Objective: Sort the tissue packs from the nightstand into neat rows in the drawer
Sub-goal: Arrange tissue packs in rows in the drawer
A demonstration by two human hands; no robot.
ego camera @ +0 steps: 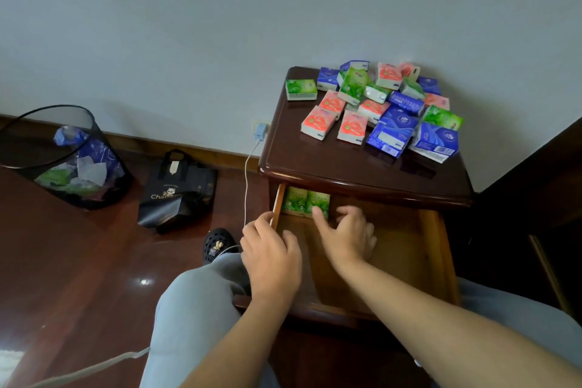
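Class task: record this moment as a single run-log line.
stage: early | open wooden drawer: two green tissue packs back-left | left hand: on drawer's left wall | right hand: open, beside packs
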